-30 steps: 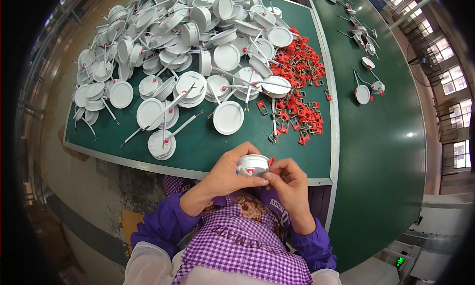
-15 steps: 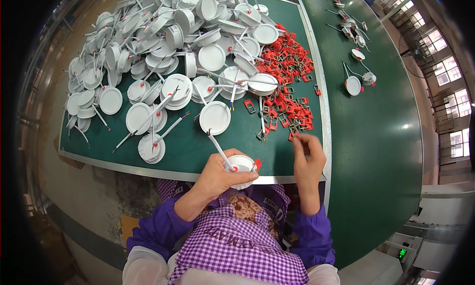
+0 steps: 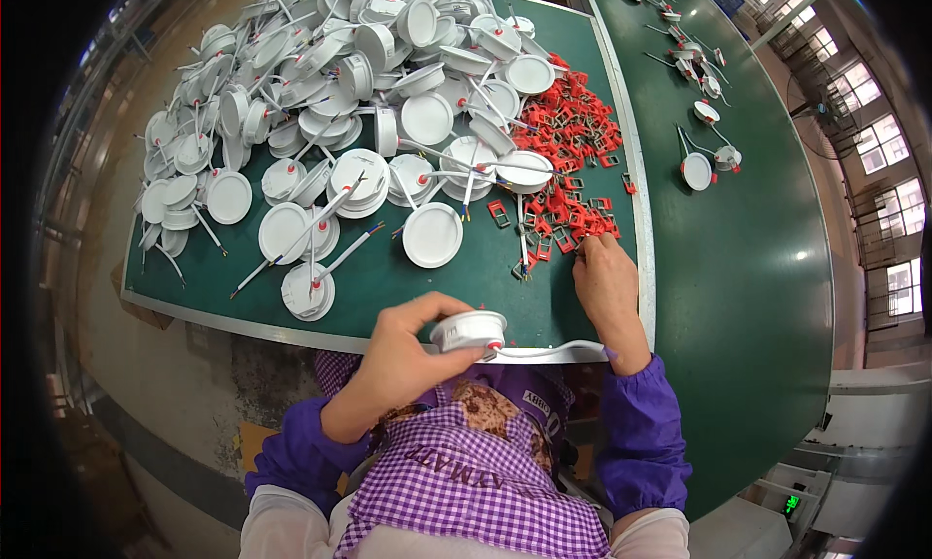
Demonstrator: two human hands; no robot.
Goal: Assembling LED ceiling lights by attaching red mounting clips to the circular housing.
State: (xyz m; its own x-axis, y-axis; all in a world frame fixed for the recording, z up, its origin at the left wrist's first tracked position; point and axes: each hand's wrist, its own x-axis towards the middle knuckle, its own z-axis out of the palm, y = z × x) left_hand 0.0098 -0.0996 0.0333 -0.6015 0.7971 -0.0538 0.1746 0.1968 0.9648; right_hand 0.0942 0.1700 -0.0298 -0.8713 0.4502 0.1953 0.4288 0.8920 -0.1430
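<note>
In my left hand [image 3: 393,360] is a white round downlight [image 3: 470,330], its rim gripped between thumb and fingers above the table's near edge. Its white cable [image 3: 553,349] runs off to the right, toward my right wrist. A bit of red shows at the lamp's far side. My right hand [image 3: 609,279] reaches to the near end of a heap of red spring clips [image 3: 573,122], fingers bent together. Its fingertips are partly hidden, so what they pinch cannot be made out. Between the hands and the big heap lies a loose downlight [image 3: 432,236], face up.
A large heap of white downlights [image 3: 320,83] with cables covers the left and back of the green table [image 3: 374,302]. A metal edge strip [image 3: 636,170] borders it on the right. Beyond runs a green conveyor belt [image 3: 738,297] carrying several downlights [image 3: 697,170] with red clips.
My left hand has turned the downlight, so its cable now points right instead of up and away. My right hand has moved slightly forward, its fingers now down at the red clips.
</note>
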